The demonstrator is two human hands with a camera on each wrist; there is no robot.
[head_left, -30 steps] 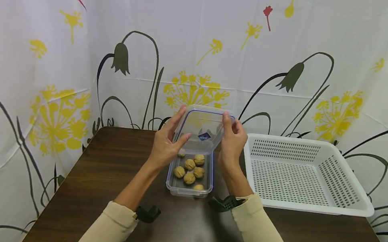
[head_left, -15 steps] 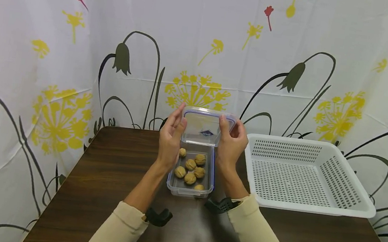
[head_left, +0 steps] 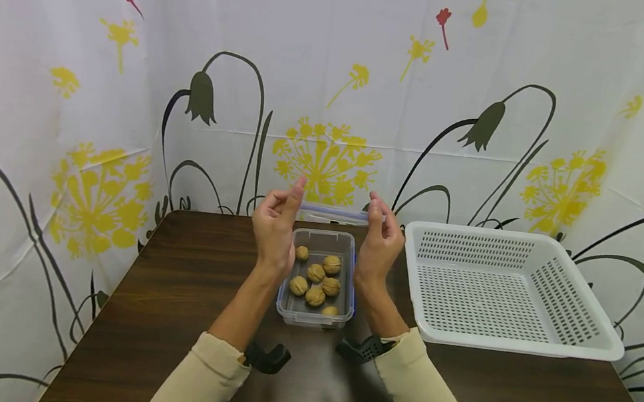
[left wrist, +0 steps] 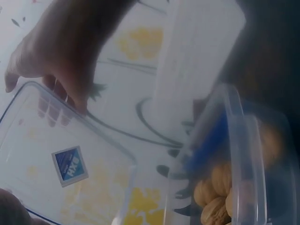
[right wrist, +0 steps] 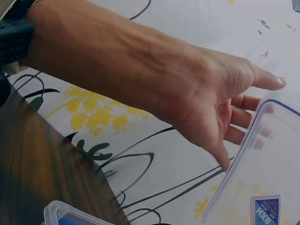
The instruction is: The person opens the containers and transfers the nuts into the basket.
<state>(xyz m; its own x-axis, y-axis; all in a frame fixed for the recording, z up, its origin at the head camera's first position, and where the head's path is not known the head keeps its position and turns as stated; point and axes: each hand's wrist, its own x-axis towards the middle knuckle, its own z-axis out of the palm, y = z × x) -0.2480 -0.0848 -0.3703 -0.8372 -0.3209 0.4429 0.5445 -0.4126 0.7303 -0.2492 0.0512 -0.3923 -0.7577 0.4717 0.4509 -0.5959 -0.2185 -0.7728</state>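
Note:
Between my two hands is a clear plastic container lid (head_left: 332, 214), seen nearly edge-on in the head view, its blue seal line showing. My left hand (head_left: 274, 232) grips its left side; my right hand (head_left: 379, 248) pinches the right side, thumb on one face and several fingertips behind, as the right wrist view shows. A square blue BXH label (left wrist: 70, 165) is stuck on the lid. Below and nearer me, the clear container (head_left: 313, 319) stands uncovered on the table, holding several walnuts (head_left: 316, 273). The lid is raised beyond the container's far end.
A white slotted basket (head_left: 506, 344) sits right of the container, overhanging none of it. The dark wooden table (head_left: 184, 291) ends at a flower-printed white curtain (head_left: 339, 62) behind. Black wrist cameras (head_left: 266, 358) are strapped at both sleeves.
The lid has tilted from showing its broad face to lying nearly edge-on, uncovering the container's far end. My left hand shifted along its edge. Container and basket stay put.

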